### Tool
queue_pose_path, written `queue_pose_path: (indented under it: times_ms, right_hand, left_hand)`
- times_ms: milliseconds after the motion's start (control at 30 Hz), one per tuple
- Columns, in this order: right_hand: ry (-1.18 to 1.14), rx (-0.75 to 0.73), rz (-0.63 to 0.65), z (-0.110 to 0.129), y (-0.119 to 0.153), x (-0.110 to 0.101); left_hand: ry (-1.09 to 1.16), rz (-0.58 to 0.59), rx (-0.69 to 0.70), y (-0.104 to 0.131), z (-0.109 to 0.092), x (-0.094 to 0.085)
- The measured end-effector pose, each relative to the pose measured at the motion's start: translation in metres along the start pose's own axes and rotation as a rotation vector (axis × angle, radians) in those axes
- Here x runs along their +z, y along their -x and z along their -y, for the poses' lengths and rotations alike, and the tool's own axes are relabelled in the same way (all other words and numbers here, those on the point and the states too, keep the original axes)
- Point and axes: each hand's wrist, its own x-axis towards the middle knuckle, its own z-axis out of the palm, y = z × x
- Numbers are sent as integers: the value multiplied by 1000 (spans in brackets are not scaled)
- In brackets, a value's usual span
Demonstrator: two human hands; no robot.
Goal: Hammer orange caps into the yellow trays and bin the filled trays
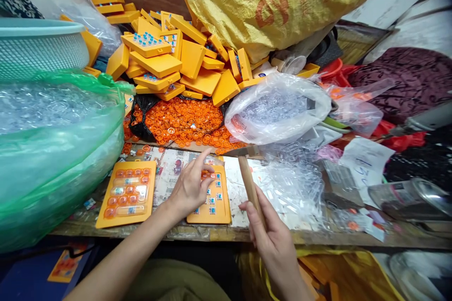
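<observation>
Two flat orange plastic trays lie on the cluttered table: a filled one [126,193] at left, and another [213,197] under the left hand [190,186], whose spread fingers press it. The right hand [271,235], just beside, has its fingers clamped on a wooden-handled hammer [249,178].

Our left hand [190,188] reaches far, palm down, fingers spread and curled, forearm slanting in from the near left. Our right hand [271,235] sits nearer, its grip closed, thumb up.

Both forearms bare, no sleeves; left hand [190,188], right hand [271,235] ungloved, no rings.
</observation>
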Motion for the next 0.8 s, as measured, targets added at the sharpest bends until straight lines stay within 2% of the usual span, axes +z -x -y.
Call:
queue_pose_path:
  times_ms: [133,200,333,500,567,633,700,800]
  right_hand:
    - [363,-317,122,-14,7,-15]
    - [421,-407,174,-15,10,-17]
    - [463,-492,144,-13,15,-18]
    - [518,-448,209,-16,12,-18]
    - [452,-393,181,-17,11,-17]
    - [365,-343,98,-19,10,-17]
    - [288,-284,21,-19,10,-17]
    - [210,-157,-14,-19,11,-17]
  left_hand:
    - [15,74,-113,-8,3,1]
    - [33,86,-151,-9,2,1]
    - [79,90,-234,-10,2,1]
    - [131,84,-309,-11,1,3]
    - [158,106,-326,-13,1,0]
    - [140,110,-319,-18,3,-9]
    - [-44,63,-283,-28,9,-22]
    - [-475,27,-259,-46,18,-41]
